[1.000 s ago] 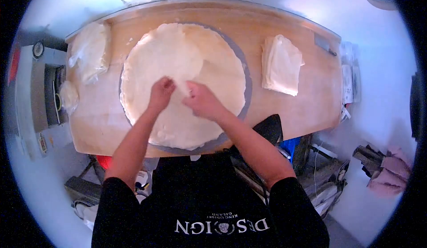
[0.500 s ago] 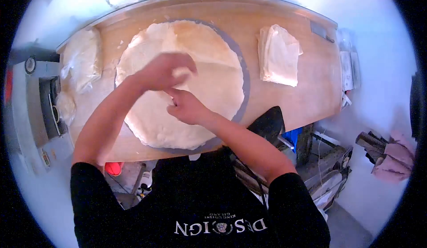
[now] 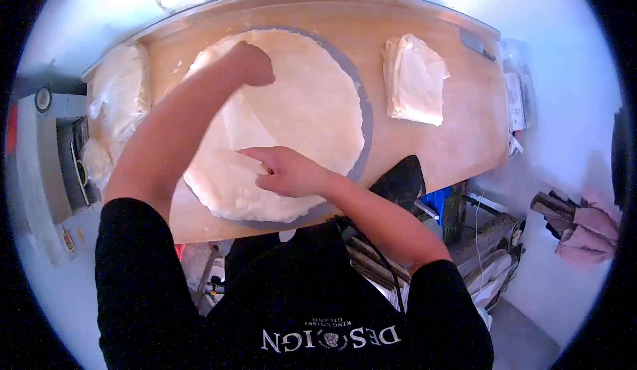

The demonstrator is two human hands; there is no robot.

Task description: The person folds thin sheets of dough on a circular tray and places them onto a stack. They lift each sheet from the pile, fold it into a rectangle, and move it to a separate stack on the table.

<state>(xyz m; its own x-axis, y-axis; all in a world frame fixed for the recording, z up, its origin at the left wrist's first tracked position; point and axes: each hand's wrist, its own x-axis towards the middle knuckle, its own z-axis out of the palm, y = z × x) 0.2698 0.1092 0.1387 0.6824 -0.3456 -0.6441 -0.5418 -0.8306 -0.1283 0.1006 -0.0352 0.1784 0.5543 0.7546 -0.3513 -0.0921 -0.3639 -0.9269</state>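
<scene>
Head view: left hand's (image 3: pixel 255 63) fingertips hidden, grip unreadable; forearm covers part of thin, pale, round dough sheet (image 3: pixel 312 111). Sheet lies beneath both hands; right hand's (image 3: pixel 288 171) index finger and thumb apart.

We see a broad, pale cream round of dough (image 3: pixel 305 121) spread flat on a grey disc (image 3: pixel 366 131) atop the wooden table (image 3: pixel 458 151), its rim thin and ragged. Over its left part we see a translucent flap (image 3: pixel 247 123), creased and partly raised.

Food-prep room: dough (image 3: pixel 312 111) on worktable (image 3: pixel 471 128)
</scene>
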